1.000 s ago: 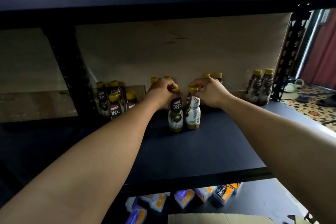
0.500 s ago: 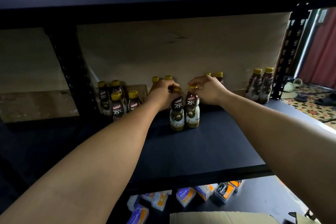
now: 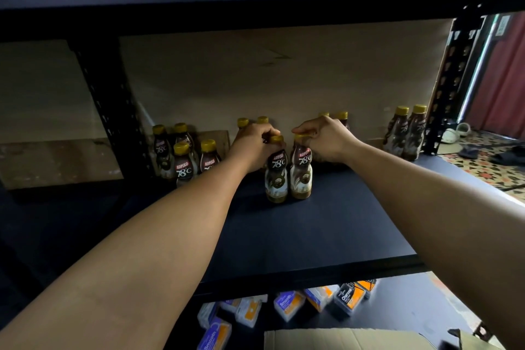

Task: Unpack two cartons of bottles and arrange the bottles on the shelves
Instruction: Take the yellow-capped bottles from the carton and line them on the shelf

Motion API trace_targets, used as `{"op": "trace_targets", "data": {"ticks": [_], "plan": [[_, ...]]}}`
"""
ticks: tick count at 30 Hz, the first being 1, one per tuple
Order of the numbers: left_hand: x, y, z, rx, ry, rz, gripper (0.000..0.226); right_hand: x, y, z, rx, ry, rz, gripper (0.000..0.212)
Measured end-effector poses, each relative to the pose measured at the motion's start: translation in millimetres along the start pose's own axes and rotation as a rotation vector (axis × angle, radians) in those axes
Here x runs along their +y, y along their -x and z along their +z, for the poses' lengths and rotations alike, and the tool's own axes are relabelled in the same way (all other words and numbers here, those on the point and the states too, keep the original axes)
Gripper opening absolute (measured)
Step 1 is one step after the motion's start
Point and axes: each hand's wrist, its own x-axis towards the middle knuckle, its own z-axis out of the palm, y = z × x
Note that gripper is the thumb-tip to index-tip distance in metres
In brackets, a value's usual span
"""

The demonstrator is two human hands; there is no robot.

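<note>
1. Head view: the left hand [image 3: 252,148] is curled over the yellow cap of the left bottle [image 3: 276,179], with the cap pinched between the fingers. The right hand [image 3: 326,140] is closed in the same way on the cap of the right bottle [image 3: 301,176].
2. Both bottles are stood upright on the shelf [image 3: 326,230], side by side and touching or very nearly so, a little toward 12 o'clock from the board's middle.
3. The step in hand is judged to be the squaring of this pair. The labels are best turned toward 6 o'clock by the caps, with the bases kept flat so that neither bottle is tipped.
4. At 12 o'clock, just behind the hands, the rear bottles [image 3: 262,120] are lined against the back panel [image 3: 284,79]. Any slide backward should be made gently, since they could be knocked by a shove.
5. At 9 o'clock a cluster of bottles [image 3: 181,159] is grouped beside the upright post [image 3: 108,94], and at 3 o'clock an end pair [image 3: 406,133] is stood. Spacing is better matched to these groups.
6. At 6 o'clock, below the shelf, a carton [image 3: 341,339] flap is seen. Its contents are hidden.
</note>
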Motion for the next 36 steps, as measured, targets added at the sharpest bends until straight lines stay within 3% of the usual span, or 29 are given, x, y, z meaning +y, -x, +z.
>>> {"op": "trace_targets", "data": {"ticks": [36], "plan": [[3.0, -0.9, -0.1, 0.007, -0.006, 0.004, 0.027, 10.6, -4.1, 4.7, 0.011, -0.043, -0.002, 0.027]]}}
